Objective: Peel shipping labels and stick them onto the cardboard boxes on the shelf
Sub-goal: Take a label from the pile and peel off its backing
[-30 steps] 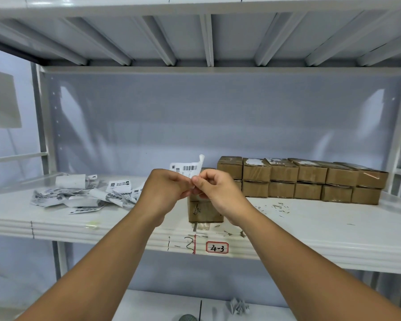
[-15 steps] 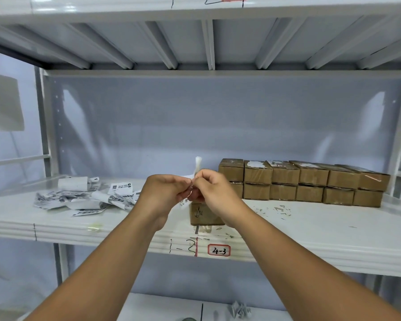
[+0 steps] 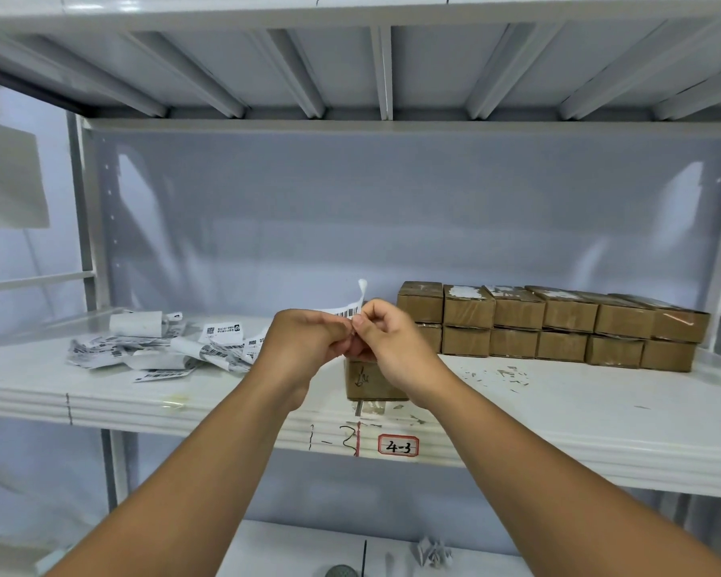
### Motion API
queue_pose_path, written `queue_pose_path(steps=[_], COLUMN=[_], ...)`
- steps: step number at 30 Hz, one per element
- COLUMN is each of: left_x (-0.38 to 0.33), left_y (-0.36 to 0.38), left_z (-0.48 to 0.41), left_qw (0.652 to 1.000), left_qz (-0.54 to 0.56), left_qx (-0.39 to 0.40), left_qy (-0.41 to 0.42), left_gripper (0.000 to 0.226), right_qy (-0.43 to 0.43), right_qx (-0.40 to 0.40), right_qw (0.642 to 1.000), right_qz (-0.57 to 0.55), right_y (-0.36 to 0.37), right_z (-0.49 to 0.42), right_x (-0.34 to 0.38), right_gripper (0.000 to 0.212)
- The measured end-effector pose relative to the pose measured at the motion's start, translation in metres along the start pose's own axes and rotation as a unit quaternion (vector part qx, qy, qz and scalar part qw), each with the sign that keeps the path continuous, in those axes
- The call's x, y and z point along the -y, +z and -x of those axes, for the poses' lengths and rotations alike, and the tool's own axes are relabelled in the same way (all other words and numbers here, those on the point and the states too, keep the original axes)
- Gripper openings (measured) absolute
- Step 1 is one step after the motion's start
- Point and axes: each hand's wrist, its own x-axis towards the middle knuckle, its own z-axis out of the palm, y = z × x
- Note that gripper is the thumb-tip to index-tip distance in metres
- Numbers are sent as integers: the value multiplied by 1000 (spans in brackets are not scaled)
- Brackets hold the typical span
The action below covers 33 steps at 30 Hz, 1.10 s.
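The shipping label (image 3: 348, 311) is pinched by both the left hand (image 3: 304, 347) and the right hand (image 3: 386, 343), just over one cardboard box (image 3: 363, 383). It has turned, so its barcode shows again. I think the peeling is not done yet. The stacked boxes (image 3: 558, 326) wait farther back.

We see one white barcode label (image 3: 347, 311), top end curled upward, pinched between left hand (image 3: 304, 347) and right hand (image 3: 392, 343) just above the lone box (image 3: 365, 381). Lone box sits upright at the shelf (image 3: 558, 414) front edge, with a scribble on its face. Behind and right of it: stacked boxes (image 3: 558, 326), brown, a row two high. Left of it: loose label pile (image 3: 163, 347).
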Motion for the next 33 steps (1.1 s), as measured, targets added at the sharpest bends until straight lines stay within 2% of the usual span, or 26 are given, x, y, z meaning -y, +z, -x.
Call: queue_pose_path(steps=[3,6,8,11,13,17,21,25,33], left_x=[1,3,3,-3,-9,-17,-19,-19,-23], left_y=[-1,-6,-8,-2,4,7,9,6,6], left_z=[1,-2,-2,5,10,16,18,17,23], left_qw=[1000,997,996,999,999,994,987,990,997], left_qz=[3,-9,-32,-32,-29,-70,-118,-102,-27], left_qx=[6,-65,-75,-37,-34,-70,-95,-95,-67], left_qy=[-23,-38,-28,-12,7,53,49,23,-1], left_gripper=[16,21,20,18,19,21,20,25,14], right_qy=[6,23,28,13,6,-15,-34,-19,-10], right_qx=[17,7,-1,28,13,-33,-33,-24,-38], right_qw=[1000,999,999,999,1000,999,999,999,999], right_qz=[19,21,18,12,6,-22,8,19,-34], right_y=[-1,-8,-12,-6,0,3,4,-1,-3], right_z=[1,1,3,6,5,3,1,3,10], right_x=[-1,1,3,5,5,9,11,12,11], right_gripper=[24,26,26,22,26,26,27,25,16])
